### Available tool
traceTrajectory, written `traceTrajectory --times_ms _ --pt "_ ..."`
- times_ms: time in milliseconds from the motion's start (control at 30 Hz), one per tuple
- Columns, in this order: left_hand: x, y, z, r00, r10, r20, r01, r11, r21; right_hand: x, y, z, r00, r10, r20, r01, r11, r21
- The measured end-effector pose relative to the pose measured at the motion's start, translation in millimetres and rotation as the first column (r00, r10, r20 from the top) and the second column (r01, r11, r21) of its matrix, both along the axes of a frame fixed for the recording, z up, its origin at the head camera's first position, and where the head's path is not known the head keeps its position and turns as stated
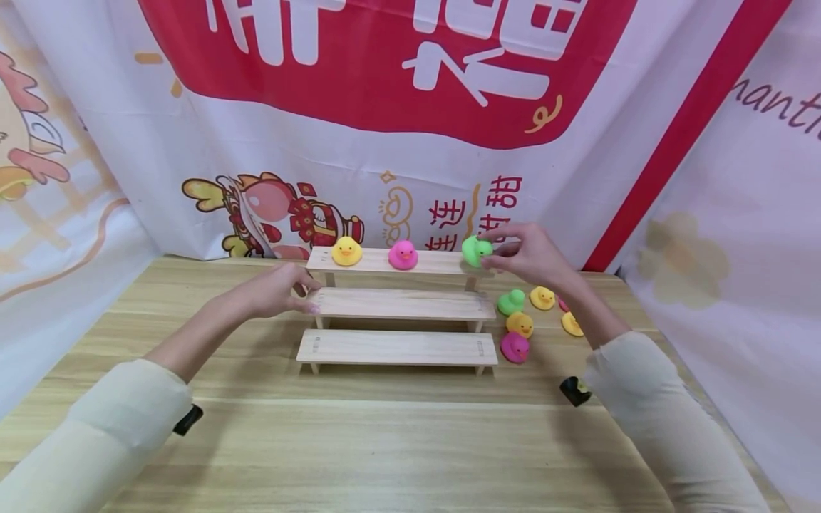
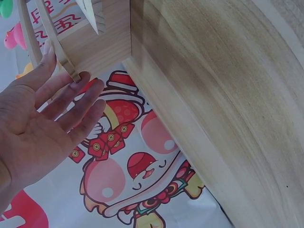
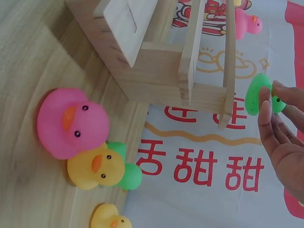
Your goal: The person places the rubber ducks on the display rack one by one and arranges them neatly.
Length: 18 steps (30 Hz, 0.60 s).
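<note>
On the pale wood-grain table (image 1: 385, 449) we have a three-tier, light wooden stand (image 1: 398, 347). Our left hand (image 1: 285, 288) pinches its left end between thumb and fingers, presumably to steady it. Our right hand (image 1: 529, 253), fingers closed to a pinch, holds a bright green rubber duck (image 1: 476, 251) just above the far top tier's right end, probably by the fingertips to leave its base free. A yellow rubber duck (image 1: 346, 251) and a pink rubber duck (image 1: 403, 255) sit spaced along that tier.
</note>
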<state>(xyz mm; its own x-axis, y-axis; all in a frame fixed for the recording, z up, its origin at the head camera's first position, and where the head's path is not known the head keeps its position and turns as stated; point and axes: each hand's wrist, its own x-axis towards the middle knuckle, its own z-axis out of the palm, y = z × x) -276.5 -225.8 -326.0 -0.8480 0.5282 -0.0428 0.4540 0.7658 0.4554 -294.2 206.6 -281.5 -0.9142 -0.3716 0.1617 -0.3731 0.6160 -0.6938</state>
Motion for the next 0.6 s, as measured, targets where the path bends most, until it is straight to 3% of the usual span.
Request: traceTrajectory --times_ms 367,600 --pt "-0.3 -0.1 -0.4 1.000 -0.006 -0.004 0.006 1.000 0.003 -9.9 -19.3 0.0 0.999 0.019 -0.050 -0.017 0.999 0.034" --pt "-0.9 0.0 -0.4 1.000 -0.009 -0.006 0.009 1.000 0.004 -12.4 -29.1 -1.0 0.999 0.020 -0.035 -0.018 0.999 0.038"
